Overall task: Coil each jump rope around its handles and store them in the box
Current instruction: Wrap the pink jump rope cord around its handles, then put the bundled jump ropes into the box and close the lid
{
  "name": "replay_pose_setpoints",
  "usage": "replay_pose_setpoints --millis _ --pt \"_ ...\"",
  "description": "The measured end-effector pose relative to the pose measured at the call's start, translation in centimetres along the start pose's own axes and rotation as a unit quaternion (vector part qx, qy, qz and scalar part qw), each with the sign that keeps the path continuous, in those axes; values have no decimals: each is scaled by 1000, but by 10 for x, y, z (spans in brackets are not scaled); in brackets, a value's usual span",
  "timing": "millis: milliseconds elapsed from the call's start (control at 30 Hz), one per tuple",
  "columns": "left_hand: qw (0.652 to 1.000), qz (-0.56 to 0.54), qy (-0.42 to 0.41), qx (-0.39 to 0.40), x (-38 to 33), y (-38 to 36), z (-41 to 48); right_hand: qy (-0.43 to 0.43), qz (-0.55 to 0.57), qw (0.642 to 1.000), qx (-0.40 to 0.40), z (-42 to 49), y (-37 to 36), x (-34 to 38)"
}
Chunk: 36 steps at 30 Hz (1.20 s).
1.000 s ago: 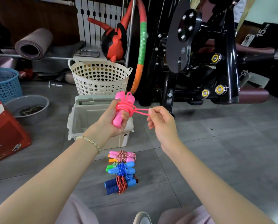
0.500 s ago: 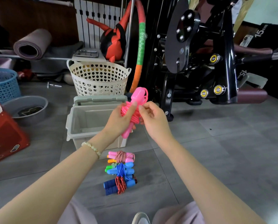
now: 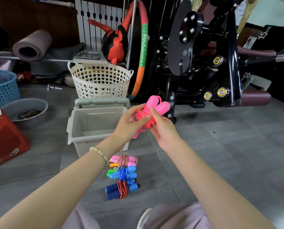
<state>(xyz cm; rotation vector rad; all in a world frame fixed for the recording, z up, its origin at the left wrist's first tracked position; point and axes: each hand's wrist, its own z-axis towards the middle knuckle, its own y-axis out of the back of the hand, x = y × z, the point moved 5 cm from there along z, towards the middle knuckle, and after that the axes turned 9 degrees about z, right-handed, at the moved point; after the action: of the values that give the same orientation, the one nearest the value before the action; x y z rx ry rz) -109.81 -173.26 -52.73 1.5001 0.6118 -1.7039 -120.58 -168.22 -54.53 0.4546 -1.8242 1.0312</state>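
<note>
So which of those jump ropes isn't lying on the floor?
The all-pink jump rope, held by the left hand and right hand; the other coiled ropes lie stacked on the floor.

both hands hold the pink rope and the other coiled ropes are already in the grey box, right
Not quite. The left hand and right hand hold the pink rope, but the head view shows the other coiled ropes on the floor by the grey box, not in it.

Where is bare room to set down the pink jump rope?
Bare tiles right of the coiled ropes, up to the black machine, suit the pink jump rope; the grey box shows bare bottom. Crowded left: red case, basin, blue basket.
</note>
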Motion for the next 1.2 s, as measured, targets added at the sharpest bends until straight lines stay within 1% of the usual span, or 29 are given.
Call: replay_pose_setpoints --millis 133,233,300,367,433,500,567,667,733,833,1000,1033,1067,1133,1200 --pt "999 29 -24 -4 4 -7 9 -13 37 999 -7 15 3 0" --pt "998 62 -20 11 6 -7 22 -33 51 998 -9 33 8 -3" --pt "996 75 4 40 15 -4 36 -61 61 996 6 48 16 -7" --pt "992 96 51 64 39 6 52 -94 52 994 18 61 29 -16" --pt "981 150 98 79 72 21 63 -122 37 992 17 76 49 -35" --pt "960 227 123 105 112 31 67 -148 16 989 7 91 72 -66" --pt "941 280 142 125 160 38 65 -183 4 983 -11 104 94 -108" --pt "921 284 199 176 242 42 62 -229 0 972 -50 125 125 -173" --pt "893 329 220 216 292 44 65 -249 -2 967 -58 139 142 -207" --pt "817 449 192 307 345 39 77 -282 -2 958 -56 158 159 -241" --pt "767 491 151 386 402 14 101 -324 -15 945 -47 187 175 -275" --pt "765 495 135 390 410 8 104 -328 -19 943 -45 191 177 -280" --pt "772 492 124 383 418 3 107 -332 -20 942 -43 196 181 -284" --pt "797 470 112 363 427 -3 113 -338 -3 941 -35 202 187 -291" --pt "813 445 119 356 434 -5 118 -337 23 940 -33 205 193 -295"
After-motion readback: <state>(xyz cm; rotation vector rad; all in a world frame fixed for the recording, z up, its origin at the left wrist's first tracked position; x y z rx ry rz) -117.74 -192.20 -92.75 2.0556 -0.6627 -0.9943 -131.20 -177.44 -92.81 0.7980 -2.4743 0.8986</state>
